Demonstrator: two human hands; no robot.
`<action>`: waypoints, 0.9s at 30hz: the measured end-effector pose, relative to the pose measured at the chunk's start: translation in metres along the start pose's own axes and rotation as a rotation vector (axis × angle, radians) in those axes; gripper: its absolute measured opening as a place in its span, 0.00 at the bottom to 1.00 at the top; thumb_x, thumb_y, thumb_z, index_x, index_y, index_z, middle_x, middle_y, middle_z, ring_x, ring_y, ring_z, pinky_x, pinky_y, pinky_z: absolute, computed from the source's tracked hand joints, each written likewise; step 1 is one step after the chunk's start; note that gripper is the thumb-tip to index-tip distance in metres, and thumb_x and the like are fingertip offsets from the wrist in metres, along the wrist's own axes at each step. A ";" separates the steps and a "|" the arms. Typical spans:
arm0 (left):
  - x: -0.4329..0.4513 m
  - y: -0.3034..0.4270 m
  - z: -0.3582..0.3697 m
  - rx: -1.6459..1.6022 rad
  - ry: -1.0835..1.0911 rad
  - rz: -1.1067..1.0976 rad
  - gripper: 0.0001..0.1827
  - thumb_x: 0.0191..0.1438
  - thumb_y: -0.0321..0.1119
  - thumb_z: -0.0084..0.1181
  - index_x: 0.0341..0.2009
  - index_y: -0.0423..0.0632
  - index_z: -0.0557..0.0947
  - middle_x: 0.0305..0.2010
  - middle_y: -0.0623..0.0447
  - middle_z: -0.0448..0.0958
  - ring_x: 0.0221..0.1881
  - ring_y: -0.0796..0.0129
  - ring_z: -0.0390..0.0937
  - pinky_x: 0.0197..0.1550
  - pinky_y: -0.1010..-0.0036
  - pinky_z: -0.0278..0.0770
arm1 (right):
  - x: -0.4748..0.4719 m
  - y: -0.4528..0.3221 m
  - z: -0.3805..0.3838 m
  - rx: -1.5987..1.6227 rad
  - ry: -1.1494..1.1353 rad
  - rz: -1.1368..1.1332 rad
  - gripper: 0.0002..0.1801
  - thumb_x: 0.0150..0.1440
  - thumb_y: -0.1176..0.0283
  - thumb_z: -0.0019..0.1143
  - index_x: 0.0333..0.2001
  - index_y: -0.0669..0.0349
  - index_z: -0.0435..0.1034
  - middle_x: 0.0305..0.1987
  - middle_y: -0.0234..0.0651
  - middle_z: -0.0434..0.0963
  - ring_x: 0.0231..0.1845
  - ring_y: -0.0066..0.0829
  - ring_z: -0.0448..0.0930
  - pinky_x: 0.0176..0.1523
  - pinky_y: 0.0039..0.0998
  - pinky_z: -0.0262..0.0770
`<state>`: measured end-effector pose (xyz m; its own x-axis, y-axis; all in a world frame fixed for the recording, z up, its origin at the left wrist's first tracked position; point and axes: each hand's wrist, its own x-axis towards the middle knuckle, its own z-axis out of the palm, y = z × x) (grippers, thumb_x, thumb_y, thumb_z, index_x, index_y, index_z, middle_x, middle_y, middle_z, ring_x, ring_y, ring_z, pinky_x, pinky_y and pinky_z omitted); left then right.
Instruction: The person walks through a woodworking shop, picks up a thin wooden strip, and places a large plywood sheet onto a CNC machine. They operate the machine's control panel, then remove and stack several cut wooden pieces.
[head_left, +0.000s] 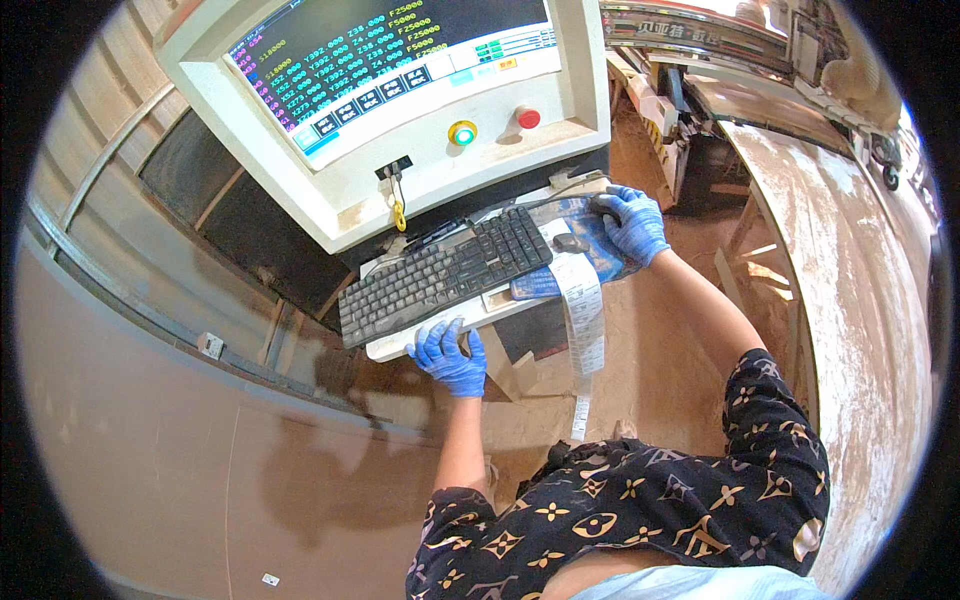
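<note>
My left hand (452, 360), in a blue glove, rests its spread fingers on the front edge of a white keyboard tray (390, 345). Just above it lies a dusty black keyboard (450, 274), tilted across the tray. At the tray's right end my right hand (634, 225), also gloved in blue, is curled over a dark computer mouse (598, 204), mostly hidden by the fingers. Beneath is a worn blue mouse pad (626, 262). A dark rounded object (570, 242) sits on a strip of printed labels (585, 322), which hangs over the tray's front edge.
Above the tray stands a machine control cabinet with a lit screen (390, 67), a green-lit button (463, 135) and a red emergency-stop button (528, 117). A yellow-tagged plug (398, 214) sticks out. Right lies a dusty long board (832, 247); large brown panels (150, 450) stand left.
</note>
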<state>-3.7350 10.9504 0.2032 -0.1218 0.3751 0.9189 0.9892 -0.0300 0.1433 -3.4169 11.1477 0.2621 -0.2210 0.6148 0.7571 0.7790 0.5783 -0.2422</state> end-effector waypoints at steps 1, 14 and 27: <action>0.000 0.000 0.000 0.000 -0.004 0.003 0.18 0.43 0.43 0.61 0.42 0.61 0.77 0.46 0.58 0.68 0.57 0.56 0.61 0.62 0.47 0.48 | 0.000 0.000 0.000 0.002 0.005 0.002 0.15 0.45 0.70 0.55 0.39 0.43 0.76 0.48 0.35 0.76 0.48 0.40 0.75 0.50 0.40 0.70; 0.000 -0.001 -0.002 -0.007 -0.005 0.004 0.17 0.45 0.44 0.61 0.42 0.60 0.77 0.46 0.56 0.69 0.56 0.56 0.62 0.63 0.48 0.47 | 0.000 0.002 0.004 0.051 0.013 0.000 0.14 0.44 0.70 0.55 0.38 0.45 0.77 0.48 0.36 0.77 0.48 0.42 0.75 0.51 0.40 0.70; -0.001 -0.001 0.003 0.000 0.028 -0.009 0.15 0.44 0.46 0.60 0.40 0.62 0.80 0.45 0.57 0.68 0.56 0.56 0.62 0.63 0.46 0.47 | 0.001 0.001 0.001 -0.003 0.017 -0.005 0.14 0.45 0.70 0.55 0.38 0.46 0.76 0.48 0.37 0.77 0.47 0.42 0.76 0.50 0.38 0.73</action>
<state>-3.7358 10.9526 0.2010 -0.1330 0.3493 0.9275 0.9881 -0.0263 0.1516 -3.4167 11.1498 0.2617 -0.2151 0.6023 0.7688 0.7798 0.5798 -0.2361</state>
